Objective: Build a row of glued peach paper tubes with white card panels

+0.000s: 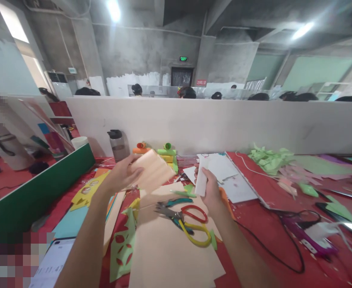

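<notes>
Raised over the left side of the work area, my left hand [124, 174] grips a folded piece of peach-coloured paper [153, 170] between thumb and fingers. My right hand [210, 188] is closed around a narrow white strip [202, 178], held upright; what it is made of is unclear. Between and below the hands, scissors [195, 228] with one red and one yellow handle loop lie across teal-handled pliers [180, 202]. A light green pen [183, 193] rests just beyond them. All of these sit on large beige paper sheets [169, 256].
Green cut-out paper [121, 250], a phone [54, 260] and a green divider [43, 192] are at left. A bottle [117, 146] and coloured paper rolls [167, 152] stand behind. A purple power strip [316, 240] with cables and green paper scraps [268, 158] lie right.
</notes>
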Available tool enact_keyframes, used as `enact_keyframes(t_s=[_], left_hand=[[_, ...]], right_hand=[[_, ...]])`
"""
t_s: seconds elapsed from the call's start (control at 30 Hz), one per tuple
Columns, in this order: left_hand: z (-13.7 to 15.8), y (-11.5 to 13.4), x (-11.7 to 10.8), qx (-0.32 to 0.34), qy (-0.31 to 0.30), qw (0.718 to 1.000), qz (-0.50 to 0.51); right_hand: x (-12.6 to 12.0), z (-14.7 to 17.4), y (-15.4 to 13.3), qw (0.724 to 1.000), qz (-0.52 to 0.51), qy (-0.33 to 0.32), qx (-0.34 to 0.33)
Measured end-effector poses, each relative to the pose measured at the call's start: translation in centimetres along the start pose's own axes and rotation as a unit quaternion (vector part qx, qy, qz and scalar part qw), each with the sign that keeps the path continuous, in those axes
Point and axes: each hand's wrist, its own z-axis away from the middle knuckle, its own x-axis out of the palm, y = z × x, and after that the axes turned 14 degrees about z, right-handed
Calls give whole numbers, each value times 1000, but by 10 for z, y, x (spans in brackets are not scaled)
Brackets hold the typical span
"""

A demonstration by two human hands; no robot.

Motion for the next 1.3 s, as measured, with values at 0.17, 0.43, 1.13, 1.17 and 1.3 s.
enact_keyframes(t_s=[0.17,0.43,1.13,1.17,1.3], left_hand=[[-2,-4,13,-3,-130,989,-71],[-1,-11,23,29,-179,973,-140],[-1,-13,42,-5,-226,939,-260],[-1,-12,42,-16,-236,938,-253],[-1,-6,38,-19,-269,941,-206]], right_hand=[[1,1,-1,998,-24,-42,-30],[7,1,10,999,15,-19,-27],[12,7,22,996,25,-82,39],[11,6,23,995,25,-91,45],[8,4,22,993,25,-99,58]])
